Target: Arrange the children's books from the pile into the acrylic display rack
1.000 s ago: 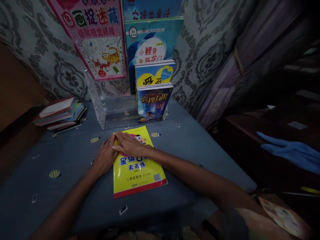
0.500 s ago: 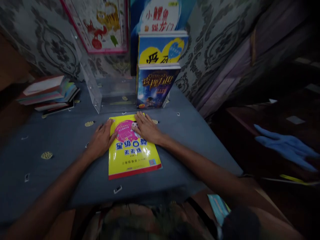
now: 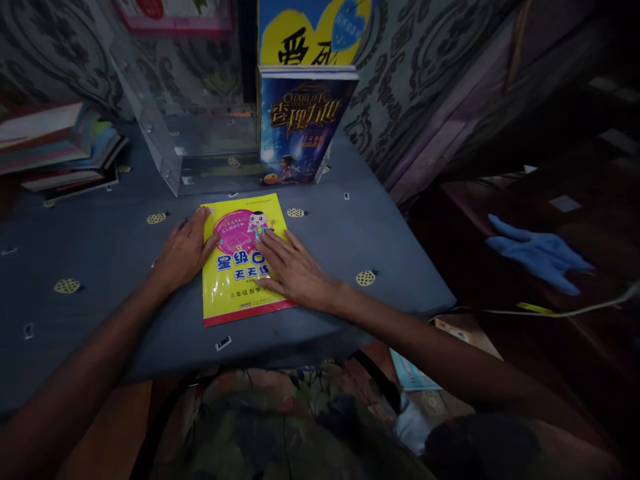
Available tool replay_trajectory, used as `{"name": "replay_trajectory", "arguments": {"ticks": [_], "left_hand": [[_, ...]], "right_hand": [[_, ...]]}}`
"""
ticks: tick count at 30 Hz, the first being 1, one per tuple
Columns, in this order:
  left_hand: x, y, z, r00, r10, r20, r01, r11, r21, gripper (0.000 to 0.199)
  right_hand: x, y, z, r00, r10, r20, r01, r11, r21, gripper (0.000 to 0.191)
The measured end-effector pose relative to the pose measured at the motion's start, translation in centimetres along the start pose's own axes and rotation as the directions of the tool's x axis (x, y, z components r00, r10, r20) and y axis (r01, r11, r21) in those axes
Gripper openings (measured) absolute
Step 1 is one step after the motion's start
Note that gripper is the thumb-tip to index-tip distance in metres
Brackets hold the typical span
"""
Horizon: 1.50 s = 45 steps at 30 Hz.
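Observation:
A yellow workbook (image 3: pixel 240 293) with a pink oval and a red bottom strip lies flat on the grey-blue tablecloth. My left hand (image 3: pixel 183 250) rests at its left edge, thumb on the cover, fingers apart and holding nothing. On the right part of the cover lies my right hand (image 3: pixel 297 270), palm down with fingers stretched out; it hides some of the printed title. Behind the workbook, a dark blue book (image 3: pixel 305 127) stands upright in a clear plastic rack (image 3: pixel 167 153), in front of a yellow and blue book (image 3: pixel 315 33).
A pile of books (image 3: pixel 60 147) sits at the table's left back. Pineapple prints mark the tablecloth (image 3: pixel 395 267). On the right, beyond the table edge, lies a blue glove (image 3: pixel 540 253). Below the table's front edge is a light blue booklet (image 3: pixel 413 370).
My right hand has slid down the cover towards me, baring the cartoon figure at the top. My left hand stays at the left edge. The camera view has tilted further down.

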<state>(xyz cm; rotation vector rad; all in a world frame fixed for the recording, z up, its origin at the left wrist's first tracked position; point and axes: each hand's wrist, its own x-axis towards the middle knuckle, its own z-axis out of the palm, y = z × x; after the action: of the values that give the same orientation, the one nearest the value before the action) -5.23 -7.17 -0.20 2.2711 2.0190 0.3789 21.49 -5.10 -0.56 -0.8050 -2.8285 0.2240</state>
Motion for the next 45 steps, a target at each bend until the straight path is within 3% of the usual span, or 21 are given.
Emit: {"name": "replay_trajectory", "arguments": {"ticks": [8,13,16,21,25,28,37,40,42,45], "left_hand": [[0.0,-0.2,0.5,0.999,0.019,-0.035,-0.019,1.000,0.010,0.063],[0.1,-0.3,0.5,0.999,0.024,-0.039,-0.024,0.999,0.022,0.061],[0.0,-0.4,0.4,0.998,0.042,-0.044,-0.041,0.999,0.029,0.062],[0.0,-0.4,0.4,0.999,0.031,-0.025,-0.031,0.999,0.021,0.062],[-0.1,-0.3,0.3,1.000,0.022,-0.022,-0.022,1.000,0.012,0.063],[-0.1,-0.2,0.3,1.000,0.012,-0.018,-0.012,1.000,0.001,0.063],[-0.7,0.7,0.5,0.985,-0.112,-0.129,0.088,0.979,-0.182,0.063],[-0.5,1.5,0.3,0.973,-0.211,-0.089,0.146,0.872,-0.467,0.062],[0.1,1.8,-0.2,0.940,-0.338,-0.048,0.214,0.692,-0.689,0.056],[1.0,2.0,-1.6,0.828,-0.556,0.064,0.310,0.360,-0.880,0.046]], "right_hand": [[-0.9,-2.5,0.4,0.986,-0.160,0.047,0.159,0.987,0.026,0.067],[0.5,-6.6,0.7,0.923,-0.381,0.053,0.377,0.924,0.068,0.068],[1.1,-7.9,0.6,0.898,-0.438,0.044,0.432,0.896,0.101,0.068],[-0.5,-6.3,0.2,0.942,-0.330,0.064,0.315,0.934,0.170,0.078],[-3.3,-3.8,0.0,0.987,-0.138,0.076,0.121,0.974,0.194,0.083],[-4.8,-2.6,0.0,0.997,-0.012,0.077,-0.003,0.979,0.204,0.085],[-5.2,-2.6,0.3,0.998,0.036,0.046,-0.046,0.971,0.233,0.084],[-5.2,-2.5,0.3,0.999,0.042,0.015,-0.044,0.963,0.265,0.079],[-5.1,-2.5,0.4,0.999,0.045,-0.007,-0.041,0.959,0.281,0.076],[-5.1,-2.5,0.6,0.998,0.061,-0.029,-0.050,0.956,0.290,0.070]]}}
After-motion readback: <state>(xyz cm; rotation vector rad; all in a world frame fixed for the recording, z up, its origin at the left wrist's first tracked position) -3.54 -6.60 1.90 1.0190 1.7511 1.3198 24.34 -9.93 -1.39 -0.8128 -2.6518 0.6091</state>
